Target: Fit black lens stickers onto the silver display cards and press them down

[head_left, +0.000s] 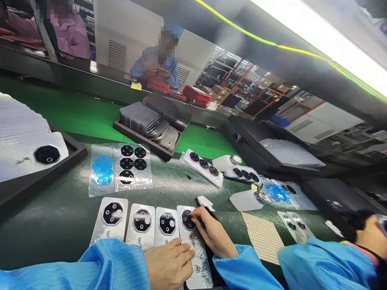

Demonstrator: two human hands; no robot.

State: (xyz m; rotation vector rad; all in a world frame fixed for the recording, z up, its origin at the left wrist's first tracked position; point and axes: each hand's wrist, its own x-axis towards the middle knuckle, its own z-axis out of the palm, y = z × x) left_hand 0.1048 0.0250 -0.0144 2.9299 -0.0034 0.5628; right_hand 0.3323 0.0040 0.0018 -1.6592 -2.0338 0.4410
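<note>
Four silver phone back covers lie in a row on the bench, each with a black octagonal camera plate. My left hand [171, 262] lies flat, fingers stretched out, across the lower parts of the third cover [160, 239] and the rightmost cover [198, 262]. At the top of the rightmost cover, my right hand [213, 233] is closed, thumb and forefinger pinched at the edge of its camera plate [187, 219]. A slim dark stick shows behind the right hand's knuckles; what the fingertips hold is hidden. The left two covers [101, 231] [133, 233] lie untouched.
Clear film sheets with black plates [127, 177] lie behind the covers. A black tray [171, 155] of dark sheets stands farther back; a stack of silver covers [24, 133] fills a left tray. Dispenser bottles [248, 200] stand right. A co-worker's sleeve [329, 262] is close at right.
</note>
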